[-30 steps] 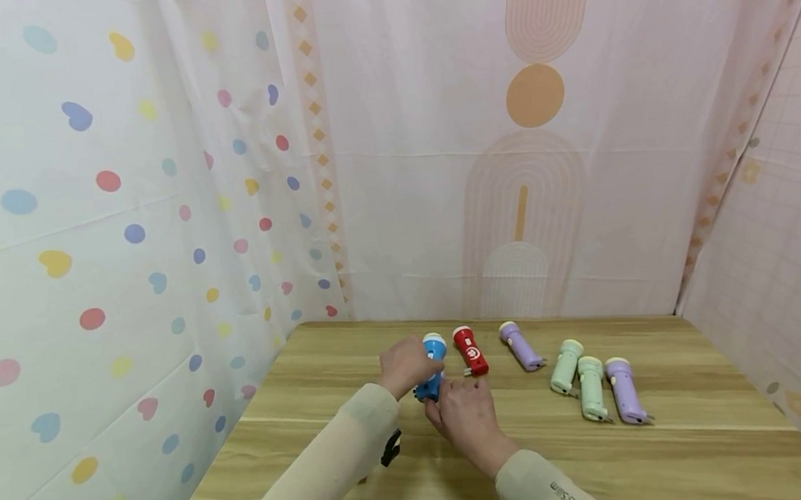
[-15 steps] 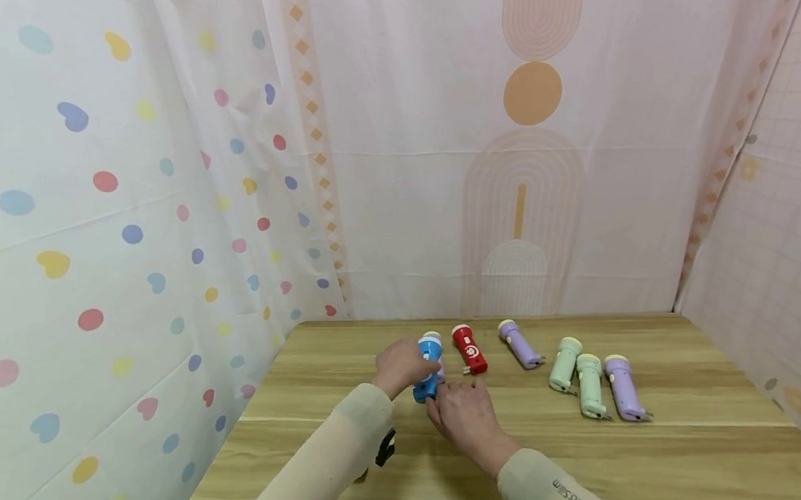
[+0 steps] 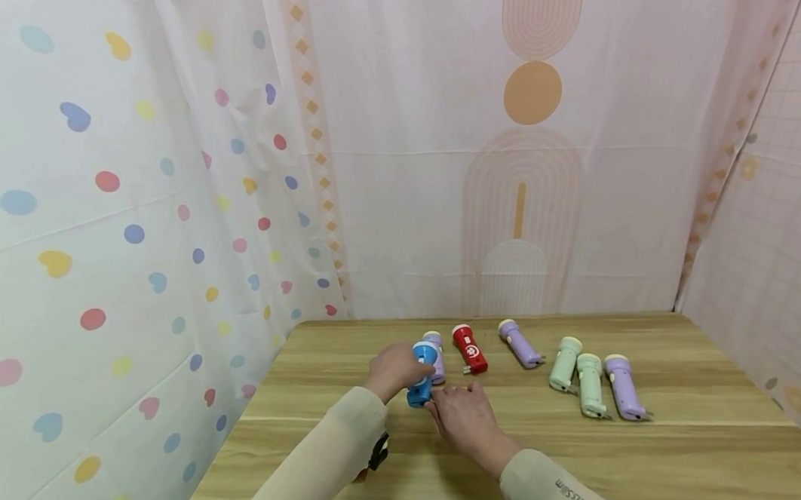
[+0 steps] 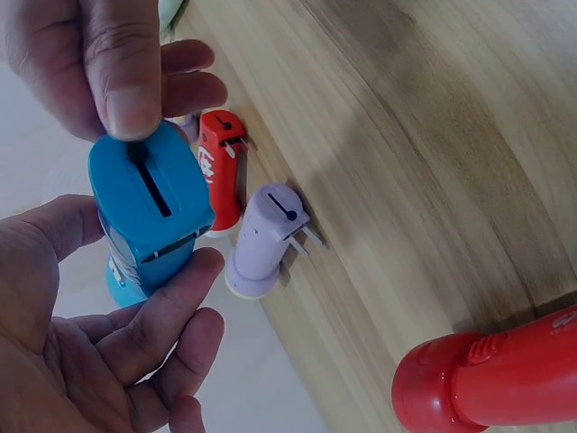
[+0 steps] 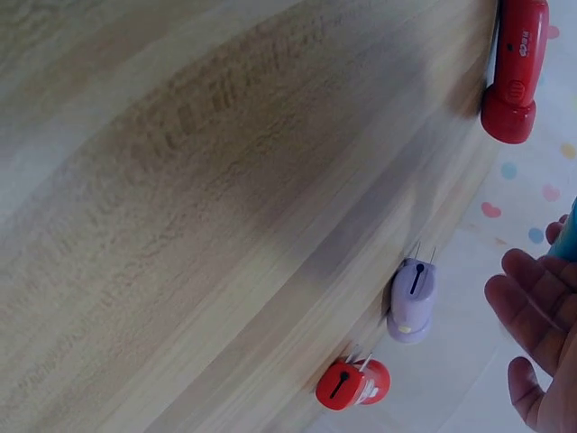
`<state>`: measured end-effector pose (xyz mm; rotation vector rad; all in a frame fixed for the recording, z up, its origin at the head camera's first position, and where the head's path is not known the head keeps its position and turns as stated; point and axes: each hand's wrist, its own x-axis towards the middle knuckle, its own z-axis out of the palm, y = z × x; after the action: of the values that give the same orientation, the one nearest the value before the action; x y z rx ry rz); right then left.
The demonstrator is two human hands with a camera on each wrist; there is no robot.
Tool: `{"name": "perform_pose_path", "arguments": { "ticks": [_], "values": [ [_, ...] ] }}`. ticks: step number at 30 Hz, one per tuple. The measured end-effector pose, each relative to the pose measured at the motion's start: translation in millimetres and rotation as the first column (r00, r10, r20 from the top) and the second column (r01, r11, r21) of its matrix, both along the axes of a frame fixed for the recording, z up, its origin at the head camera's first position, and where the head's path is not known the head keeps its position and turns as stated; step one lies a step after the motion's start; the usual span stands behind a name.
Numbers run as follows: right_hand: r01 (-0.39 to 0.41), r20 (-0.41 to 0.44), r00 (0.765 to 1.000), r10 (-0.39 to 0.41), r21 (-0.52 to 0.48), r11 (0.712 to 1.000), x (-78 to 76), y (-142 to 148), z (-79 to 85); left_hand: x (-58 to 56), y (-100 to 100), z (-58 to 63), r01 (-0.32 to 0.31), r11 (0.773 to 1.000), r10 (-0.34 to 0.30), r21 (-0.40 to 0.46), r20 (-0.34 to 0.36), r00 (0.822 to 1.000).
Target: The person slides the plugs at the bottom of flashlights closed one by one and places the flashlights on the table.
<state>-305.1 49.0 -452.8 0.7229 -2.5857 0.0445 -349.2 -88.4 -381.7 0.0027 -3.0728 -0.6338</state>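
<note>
My left hand (image 3: 396, 367) grips a blue flashlight (image 3: 419, 395), white-rimmed head pointing away from me. In the left wrist view its flat base (image 4: 171, 180) faces the camera, showing a dark slot with a black slider at one end. A fingertip (image 4: 132, 110) of my right hand (image 3: 469, 421) presses at that slider; two more fingers of that hand lie behind. Along the base's edge the folded plug prongs (image 4: 176, 244) lie in a narrow slit. In the right wrist view loosely extended fingers (image 5: 532, 316) appear at the right edge.
Beyond my hands lie a purple flashlight (image 3: 438, 369) and a red one (image 3: 470, 350). To the right are two purple (image 3: 521, 347) (image 3: 625, 389) and two pale green flashlights (image 3: 566, 364) (image 3: 591, 387). Another red flashlight (image 4: 487, 374) lies near my left forearm. Patterned curtains (image 3: 396, 167) border the table.
Both hands stay together while the blue flashlight shifts left and slightly nearer, uncovering the purple one behind it. The dark prongs showing beside its base earlier no longer stick out.
</note>
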Motion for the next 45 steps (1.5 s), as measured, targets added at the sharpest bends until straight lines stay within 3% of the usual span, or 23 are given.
{"name": "perform_pose_path", "arguments": {
  "ticks": [3, 12, 19, 32, 45],
  "values": [
    [0.002, 0.042, 0.999, -0.002, 0.001, 1.000, 0.1, 0.0, 0.7, -0.3, -1.5, -0.8, -0.002, 1.000, 0.002, -0.015, -0.001, 1.000],
    [0.002, 0.064, 0.998, 0.003, -0.070, 0.998, 0.5, 6.6, -0.8, 0.3, -6.9, -1.0, -0.035, 0.999, 0.035, -0.018, -0.005, 0.999],
    [0.043, 0.104, 0.994, -0.033, -0.104, 0.994, -2.3, 24.0, -2.5, 4.8, -13.5, -4.9, -0.040, 0.997, 0.036, -0.070, -0.060, 0.998],
    [0.085, 0.116, 0.991, -0.070, -0.128, 0.988, -6.0, 54.4, -10.0, 15.3, -29.7, -21.6, -0.048, 0.985, 0.040, -0.167, -0.052, 0.998],
    [0.129, 0.134, 0.985, -0.113, -0.123, 0.984, -9.2, 70.2, -14.9, 31.9, -34.7, -39.9, -0.008, 0.975, -0.019, -0.224, -0.117, 0.993]
  ]
}}
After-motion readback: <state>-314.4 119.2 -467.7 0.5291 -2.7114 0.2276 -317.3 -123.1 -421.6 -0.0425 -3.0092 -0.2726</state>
